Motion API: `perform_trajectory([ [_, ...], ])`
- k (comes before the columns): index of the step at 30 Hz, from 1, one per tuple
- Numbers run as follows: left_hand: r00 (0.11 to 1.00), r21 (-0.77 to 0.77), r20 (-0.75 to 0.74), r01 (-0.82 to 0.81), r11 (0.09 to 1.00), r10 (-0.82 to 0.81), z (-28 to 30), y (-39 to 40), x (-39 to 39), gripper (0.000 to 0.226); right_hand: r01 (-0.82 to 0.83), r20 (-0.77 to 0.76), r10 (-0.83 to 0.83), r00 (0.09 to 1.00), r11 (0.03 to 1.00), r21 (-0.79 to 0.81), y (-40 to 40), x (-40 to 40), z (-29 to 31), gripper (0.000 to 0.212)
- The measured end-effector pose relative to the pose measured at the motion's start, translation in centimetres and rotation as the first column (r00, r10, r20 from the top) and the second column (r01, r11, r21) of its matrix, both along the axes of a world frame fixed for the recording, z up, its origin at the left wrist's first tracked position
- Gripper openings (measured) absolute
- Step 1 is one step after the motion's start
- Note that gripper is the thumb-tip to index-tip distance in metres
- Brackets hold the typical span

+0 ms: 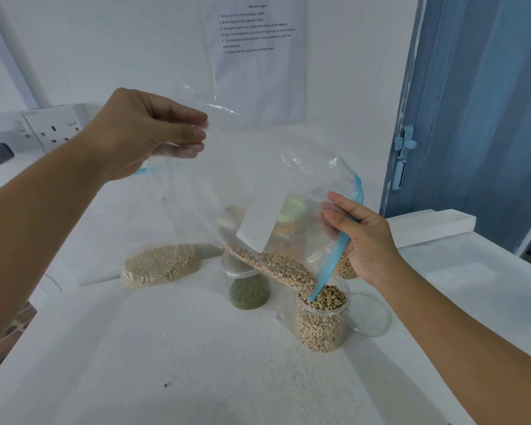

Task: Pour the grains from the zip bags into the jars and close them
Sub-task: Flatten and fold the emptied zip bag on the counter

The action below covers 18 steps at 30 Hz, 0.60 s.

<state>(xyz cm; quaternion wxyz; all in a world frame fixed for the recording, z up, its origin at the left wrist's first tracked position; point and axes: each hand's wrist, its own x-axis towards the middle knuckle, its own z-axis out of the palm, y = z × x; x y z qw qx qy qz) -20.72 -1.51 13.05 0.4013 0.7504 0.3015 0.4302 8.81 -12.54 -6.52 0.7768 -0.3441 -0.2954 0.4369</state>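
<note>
Both hands clamped on the zip bag (258,185): left hand (144,133) pinches the closed bottom corner and holds it high, right hand (360,237) grips the blue zip edge (334,259) low, beside the mouth. Bag tilted down to the right; remaining beans (273,266) lie in a narrow run along the lower fold, feeding into the open jar (321,320) on the white counter (166,348). Jar looks nearly full to the rim, beans heaped at the top. Its clear lid (371,315) lies just beside it, to the right. Judgement: pour is in its last stage. To finish cleanly, keep the zip corner inside the jar rim, raise the left hand gradually rather than shake hard, and watch the level; overflow is the main risk with the jar this full. Other items: green-grain jar (249,291) behind left, uncapped as far as I can tell; a bag of pale grain (160,265) lying flat, not yet poured; a green-lidded jar (292,222) seen through the plastic.
</note>
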Motion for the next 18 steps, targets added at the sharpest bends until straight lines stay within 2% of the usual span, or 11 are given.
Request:
perform_trajectory([
  [18, 1.000, 0.006, 0.022, -0.002, 1.000, 0.002, -0.9, 0.2, 0.3, 0.031, 0.017, 0.045, -0.017, 0.999, 1.000, -0.002, -0.4, 0.2, -0.6, 0.033],
])
